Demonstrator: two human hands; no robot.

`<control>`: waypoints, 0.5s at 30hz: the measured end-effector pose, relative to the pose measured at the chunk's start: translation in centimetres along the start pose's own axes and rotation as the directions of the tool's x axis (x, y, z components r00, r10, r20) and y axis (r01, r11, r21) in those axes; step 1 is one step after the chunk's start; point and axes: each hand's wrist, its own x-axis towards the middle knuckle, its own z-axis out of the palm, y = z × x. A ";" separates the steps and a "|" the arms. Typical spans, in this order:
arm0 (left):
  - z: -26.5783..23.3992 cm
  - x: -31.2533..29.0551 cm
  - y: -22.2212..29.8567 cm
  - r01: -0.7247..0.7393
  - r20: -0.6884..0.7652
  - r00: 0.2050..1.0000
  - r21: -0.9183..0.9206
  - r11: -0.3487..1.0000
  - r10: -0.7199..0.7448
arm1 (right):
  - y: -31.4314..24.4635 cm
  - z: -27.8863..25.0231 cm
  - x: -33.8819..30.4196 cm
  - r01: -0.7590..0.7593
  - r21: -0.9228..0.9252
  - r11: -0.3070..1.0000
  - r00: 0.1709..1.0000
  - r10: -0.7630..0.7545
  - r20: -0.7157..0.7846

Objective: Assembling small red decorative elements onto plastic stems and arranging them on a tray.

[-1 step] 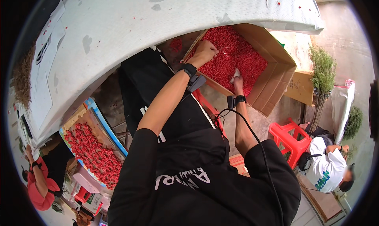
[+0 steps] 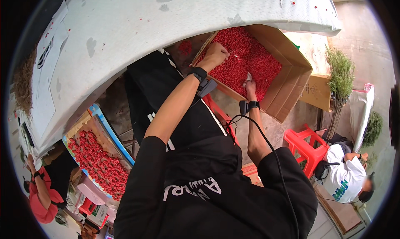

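A cardboard box stands open beyond my knees, largely filled with small red berry-like balls. Over the box's left part, my left hand is closed with its fingertips pinched together, right at the red balls. Whatever it pinches, if anything, is too small to make out. Closer to the box's near corner, my right hand reaches in over the balls. Its fingers are closed on a small white piece, whose kind I cannot tell.
A pale table covering spans the top and overhangs the box. At left, a tray holds more red balls. A red plastic stool and a seated person are at right, near green sprigs. Another person is far left.
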 end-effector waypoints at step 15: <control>0.2 1.1 -1.6 0.032 0.073 0.997 -0.100 0.994 -0.025 | -19.7 -3.2 -9.8 0.666 -0.197 0.719 0.621 -0.682 -0.387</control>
